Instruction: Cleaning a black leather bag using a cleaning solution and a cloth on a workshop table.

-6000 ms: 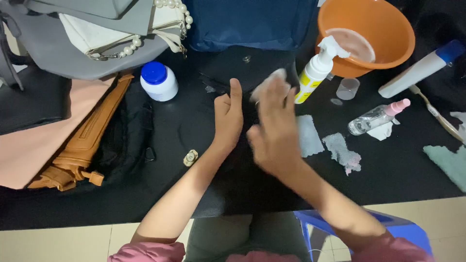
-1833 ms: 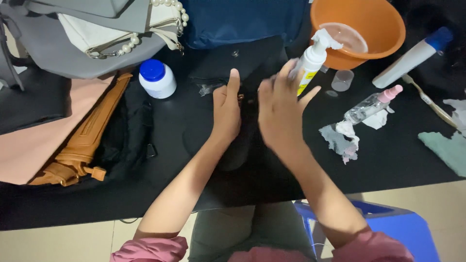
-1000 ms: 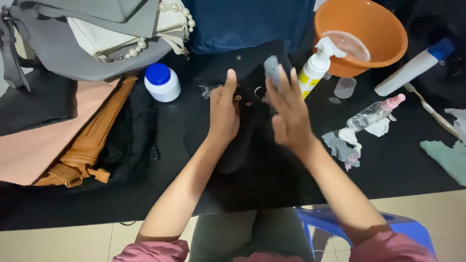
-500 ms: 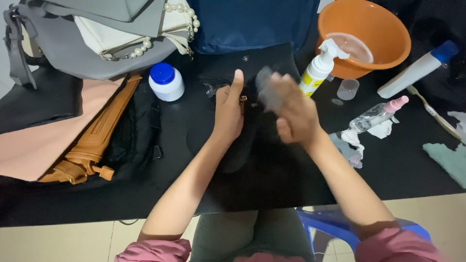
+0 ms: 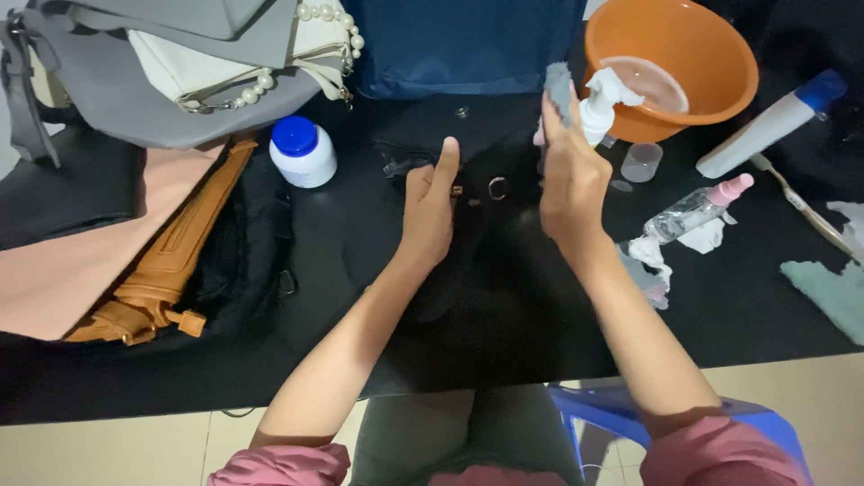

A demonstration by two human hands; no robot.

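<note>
My left hand [image 5: 430, 211] lies flat on the black bag [image 5: 468, 225] that rests in the middle of the black worktop [image 5: 738, 306] in front of me. The fingers are stretched forward and the palm presses down on the leather, so this grip is open and clamps nothing. The fingertips end just beside a small metal ring [image 5: 497, 187] on the bag's front.

My right hand [image 5: 569, 184] is raised above the bag's far edge, with its grip closed on a small grey cloth [image 5: 558, 85], which sticks up past my fingertips. The hand is a little blurred.

Just behind the cloth stands a white spray bottle [image 5: 601, 103], and behind that an orange basin [image 5: 684, 54]. A small clear cup [image 5: 641, 162] sits in front of the basin. To the right lie a clear bottle with a pink cap [image 5: 693, 209] beside crumpled wipes [image 5: 648, 261], a white tube with a blue cap [image 5: 765, 126], a toothbrush [image 5: 801, 202] and a pale green cloth [image 5: 832, 292].

To the left of the bag stands a white jar with a blue lid [image 5: 302, 151]. Farther left, a tan bag [image 5: 166, 270] and a pink bag [image 5: 81, 261] lie side by side, with a grey bag [image 5: 108, 90] and a cream bag with a pearl strap [image 5: 261, 63] behind them. A navy bag [image 5: 459, 45] sits at the far edge.
</note>
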